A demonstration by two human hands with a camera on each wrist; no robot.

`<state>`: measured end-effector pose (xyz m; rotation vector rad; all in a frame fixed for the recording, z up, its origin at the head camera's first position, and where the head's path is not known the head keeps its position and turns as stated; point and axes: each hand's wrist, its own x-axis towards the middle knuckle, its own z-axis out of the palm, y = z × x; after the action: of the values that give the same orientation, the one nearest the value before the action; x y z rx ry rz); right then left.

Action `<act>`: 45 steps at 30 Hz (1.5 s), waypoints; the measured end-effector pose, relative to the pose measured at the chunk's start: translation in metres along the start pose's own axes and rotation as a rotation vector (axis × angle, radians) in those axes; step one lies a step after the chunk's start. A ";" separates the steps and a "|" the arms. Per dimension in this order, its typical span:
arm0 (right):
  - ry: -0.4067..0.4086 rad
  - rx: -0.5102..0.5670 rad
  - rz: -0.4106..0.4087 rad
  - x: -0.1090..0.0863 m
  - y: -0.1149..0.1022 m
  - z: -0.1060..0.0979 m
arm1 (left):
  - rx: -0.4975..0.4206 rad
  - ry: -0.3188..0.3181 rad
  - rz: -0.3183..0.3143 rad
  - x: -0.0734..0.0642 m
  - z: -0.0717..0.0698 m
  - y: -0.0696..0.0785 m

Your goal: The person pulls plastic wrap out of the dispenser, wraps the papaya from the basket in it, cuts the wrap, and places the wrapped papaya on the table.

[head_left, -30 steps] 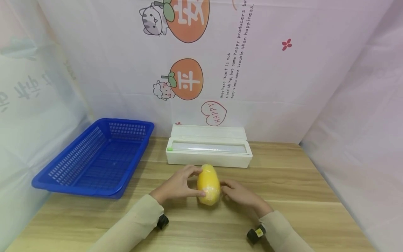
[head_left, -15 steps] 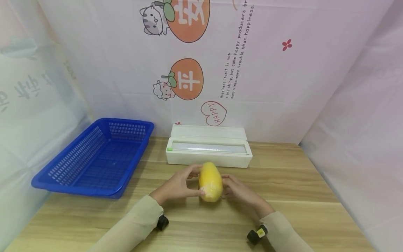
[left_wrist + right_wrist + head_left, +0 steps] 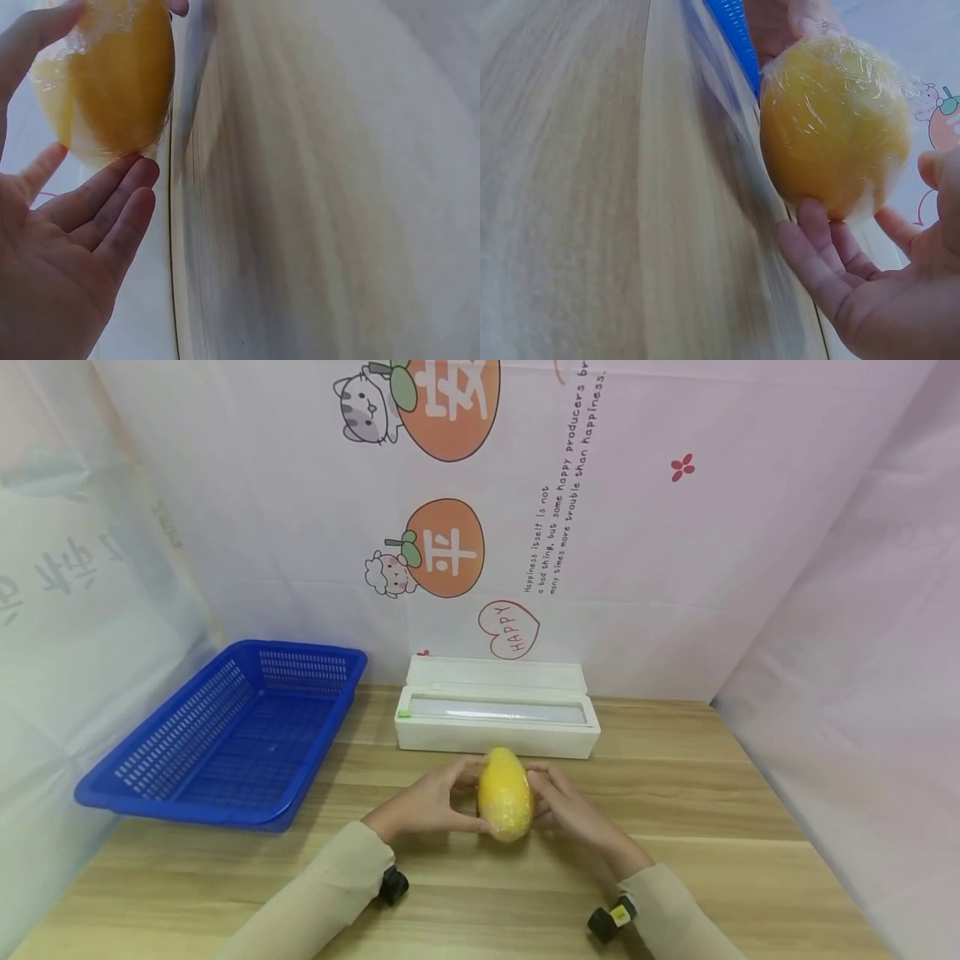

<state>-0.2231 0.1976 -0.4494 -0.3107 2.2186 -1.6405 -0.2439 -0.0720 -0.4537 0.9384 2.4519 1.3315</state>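
Note:
Between the two hands is a yellow oval fruit (image 3: 505, 795) wrapped in clear cling film, its long axis pointing away from the person. The left hand (image 3: 429, 802) holds its left side, thumb near the close end and fingers near the far end. On the opposite side, the right hand (image 3: 576, 823) holds it with its fingers. In the left wrist view, the left hand's fingertips (image 3: 142, 171) touch the wrapped underside. Wrinkled, shiny film covers the end of the fruit (image 3: 836, 124) in the right wrist view, where the right fingers (image 3: 817, 232) support it from below.
Behind the hands stands a white cling film dispenser (image 3: 495, 740) with its lid raised and a green cutter (image 3: 405, 714) at its left end. A blue perforated basket (image 3: 300, 802) occupies the table's left side. Printed white sheets enclose the wooden table (image 3: 675, 777).
The fruit has shifted slightly right and turned in the hands. The right hand's fingers have moved up along its right side, while the left hand has followed a little to the right.

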 end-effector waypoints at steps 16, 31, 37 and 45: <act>0.023 -0.164 -0.121 0.001 0.000 0.001 | -0.107 -0.042 -0.055 0.006 0.005 -0.002; 0.031 -0.172 -0.146 0.004 0.002 0.008 | -0.113 -0.047 -0.069 0.009 0.006 -0.010; 0.078 -0.231 -0.175 0.005 0.002 0.011 | -0.016 -0.010 -0.041 0.010 0.004 -0.012; 0.094 -0.289 -0.205 0.005 0.000 0.013 | 0.038 0.006 -0.026 0.010 0.003 -0.017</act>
<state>-0.2219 0.1847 -0.4538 -0.5639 2.5728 -1.4528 -0.2573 -0.0705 -0.4678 0.9092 2.4941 1.2856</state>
